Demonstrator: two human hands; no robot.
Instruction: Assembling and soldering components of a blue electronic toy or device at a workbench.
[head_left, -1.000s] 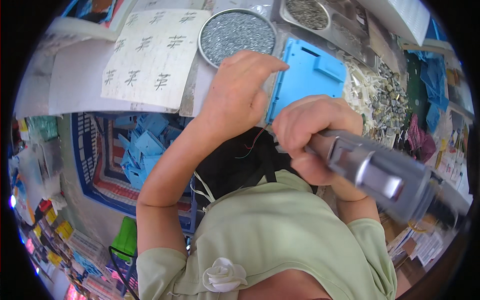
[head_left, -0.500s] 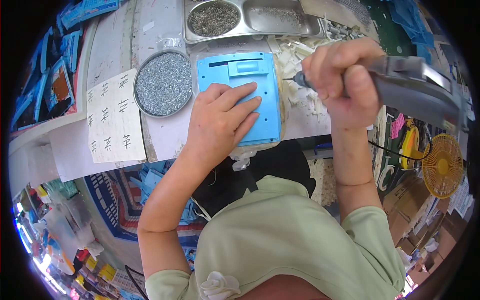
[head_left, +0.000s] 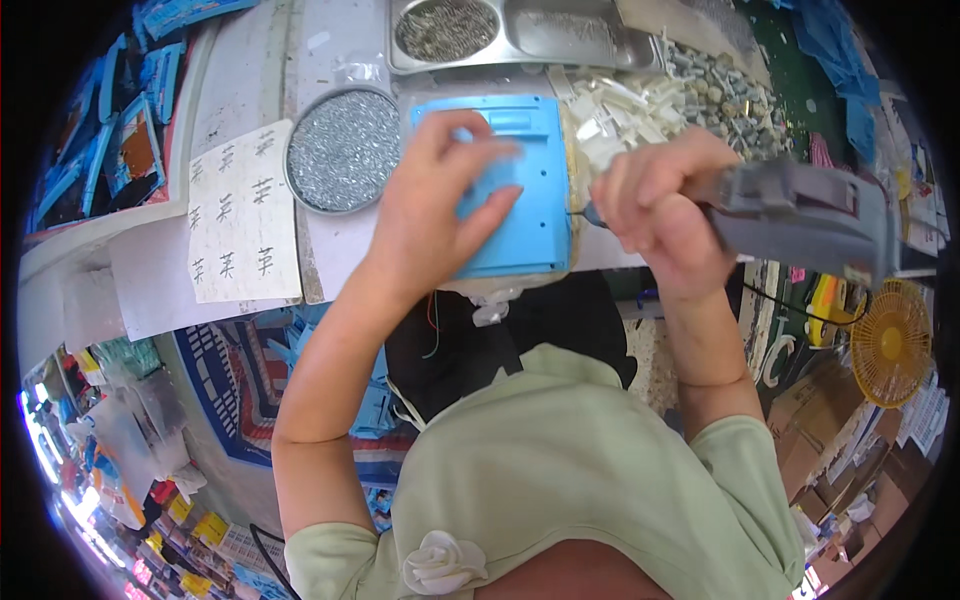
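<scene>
A light-blue plastic panel (head_left: 552,222) with small dark holes lies flat on the bench. Over its left half is my left hand (head_left: 425,205), fingers apart and slightly blurred, the thumb low across the panel. I see nothing held in it, and whether it touches the panel I cannot tell. To the right, my right hand (head_left: 668,205) is closed around a dark grey power screwdriver (head_left: 805,215). Its body sticks out to the right, and its thin bit points left at the panel's right edge. Beside the panel stands a round tin (head_left: 343,150) full of small silver screws.
A steel tray (head_left: 560,45) with small metal parts sits at the back. White plastic pieces (head_left: 620,110) and metal cylinders (head_left: 715,95) are heaped right of the panel. A paper sheet (head_left: 240,220) lies left of the tin. Blue casings (head_left: 135,150) fill a bin at far left.
My left hand has shifted up and left, its fingers lifting from flat on the panel. My right hand has lowered slightly, bringing the screwdriver bit down along the panel's right side.
</scene>
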